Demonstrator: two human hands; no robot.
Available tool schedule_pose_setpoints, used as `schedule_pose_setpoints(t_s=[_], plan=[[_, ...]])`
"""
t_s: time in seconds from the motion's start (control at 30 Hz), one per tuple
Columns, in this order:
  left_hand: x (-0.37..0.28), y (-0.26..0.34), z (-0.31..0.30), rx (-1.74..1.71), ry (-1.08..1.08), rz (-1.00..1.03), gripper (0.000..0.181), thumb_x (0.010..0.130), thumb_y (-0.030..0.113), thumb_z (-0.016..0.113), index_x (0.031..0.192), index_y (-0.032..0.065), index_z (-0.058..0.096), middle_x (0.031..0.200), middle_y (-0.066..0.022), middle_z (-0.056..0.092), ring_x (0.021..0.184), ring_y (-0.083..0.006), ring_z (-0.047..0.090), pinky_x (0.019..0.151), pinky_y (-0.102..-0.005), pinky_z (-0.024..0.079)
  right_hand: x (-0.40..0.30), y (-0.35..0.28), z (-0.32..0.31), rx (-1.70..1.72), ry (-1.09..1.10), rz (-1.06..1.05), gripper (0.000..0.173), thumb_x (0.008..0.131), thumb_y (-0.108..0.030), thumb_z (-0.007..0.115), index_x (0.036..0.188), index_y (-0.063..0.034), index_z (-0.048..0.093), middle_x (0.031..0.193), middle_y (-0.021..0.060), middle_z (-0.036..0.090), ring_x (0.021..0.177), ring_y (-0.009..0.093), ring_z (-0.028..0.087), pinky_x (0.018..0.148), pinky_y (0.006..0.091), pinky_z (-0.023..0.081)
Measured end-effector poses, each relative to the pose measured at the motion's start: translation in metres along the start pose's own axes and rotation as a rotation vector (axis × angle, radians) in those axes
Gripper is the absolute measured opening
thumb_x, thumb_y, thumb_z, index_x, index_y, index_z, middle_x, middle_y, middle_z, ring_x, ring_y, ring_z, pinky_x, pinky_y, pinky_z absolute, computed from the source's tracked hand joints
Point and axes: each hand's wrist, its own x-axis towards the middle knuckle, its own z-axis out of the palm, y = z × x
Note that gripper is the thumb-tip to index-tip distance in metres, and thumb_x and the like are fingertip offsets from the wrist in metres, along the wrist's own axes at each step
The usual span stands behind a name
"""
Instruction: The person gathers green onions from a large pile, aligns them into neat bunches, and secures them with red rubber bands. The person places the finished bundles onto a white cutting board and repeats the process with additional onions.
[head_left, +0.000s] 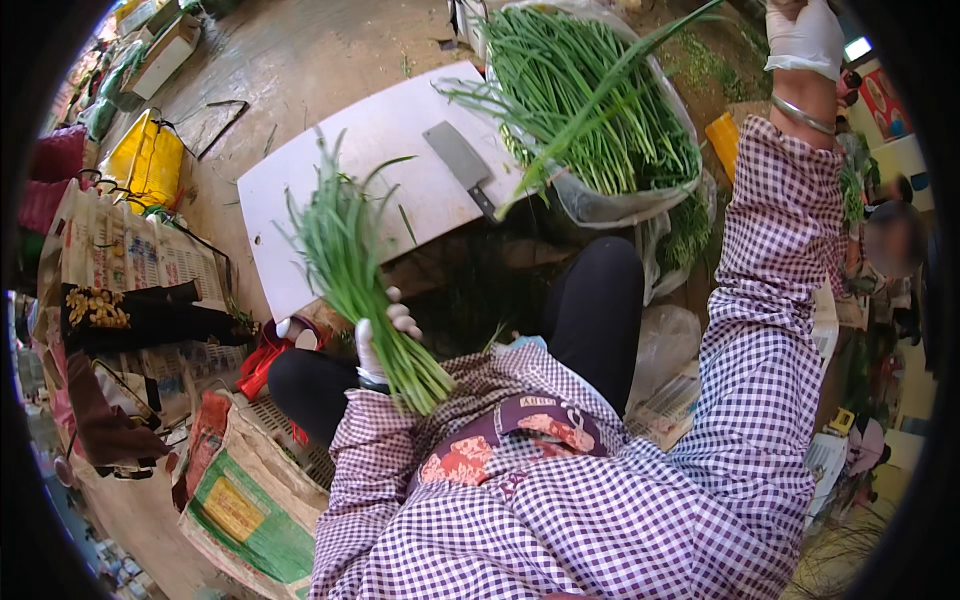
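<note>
My left hand (386, 326), in a pale glove, is closed around a bunch of long green leafy stalks (341, 251), like garlic chives, over the near left part of a white board (300, 172). A cleaver (456, 154) with a black handle lies flat on the board's right side. Beyond it, a large heap of the same greens (592, 97) fills a clear plastic bag (630, 206). My right hand (806, 34), also gloved, is raised at the top right; its fingers are cut off by the picture's edge. A few long leaves slant from the heap up towards that hand.
A yellow plastic basket (146, 161) lies at the left, near a crate with dark patterned cloth (127, 319). By my left knee are a red plastic bag (262, 367) and a green-and-white woven sack (255, 510). Other people are at the far right.
</note>
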Motion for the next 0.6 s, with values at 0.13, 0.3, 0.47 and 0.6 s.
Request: schedule_pose_setpoints(t_s=[0.13, 0.3, 0.47, 0.6], plan=[[-0.009, 0.042, 0.031, -0.048, -0.096, 0.056, 0.061, 0.084, 0.026, 0.067, 0.131, 0.0051, 0.036, 0.087, 0.0029, 0.041, 0.085, -0.0123, 0.046, 0.091, -0.0361, 0.042, -0.097, -0.002, 0.045, -0.079, 0.022, 0.117, 0.020, 0.095, -0.019, 0.053, 0.096, -0.0015, 0.062, 0.079, 0.0053, 0.065, 0.058, 0.007, 0.056, 0.046, 0.0163, 0.043], [-0.011, 0.085, 0.065, 0.142, -0.156, 0.115, 0.052, 0.088, 0.025, 0.062, 0.129, 0.0027, 0.039, 0.086, 0.0034, 0.043, 0.084, -0.0126, 0.046, 0.088, -0.0351, 0.041, -0.208, 0.046, 0.048, -0.184, -0.133, 0.366, 0.032, 0.096, -0.028, 0.048, 0.086, -0.0058, 0.068, 0.069, 0.0030, 0.065, 0.054, 0.007, 0.054, 0.052, 0.0208, 0.043], [-0.018, 0.091, 0.071, 0.207, -0.204, 0.131, 0.053, 0.089, 0.019, 0.058, 0.134, 0.0009, 0.036, 0.090, 0.0011, 0.045, 0.090, -0.0136, 0.047, 0.094, -0.0344, 0.040, -0.382, 0.152, 0.006, -1.284, -1.331, 0.763, 0.031, 0.087, -0.026, 0.048, 0.090, -0.0035, 0.069, 0.090, 0.0185, 0.067, 0.083, 0.035, 0.066, 0.072, 0.0419, 0.053], [-0.018, 0.091, 0.053, 0.170, -0.110, 0.124, 0.047, 0.093, 0.024, 0.053, 0.132, 0.0021, 0.038, 0.084, 0.0026, 0.039, 0.084, -0.0133, 0.044, 0.091, -0.0379, 0.040, -0.500, 0.151, -0.008, -1.058, -1.941, 0.613, 0.022, 0.080, -0.013, 0.057, 0.096, -0.0083, 0.071, 0.097, 0.0143, 0.069, 0.090, 0.032, 0.066, 0.073, 0.0395, 0.054]])
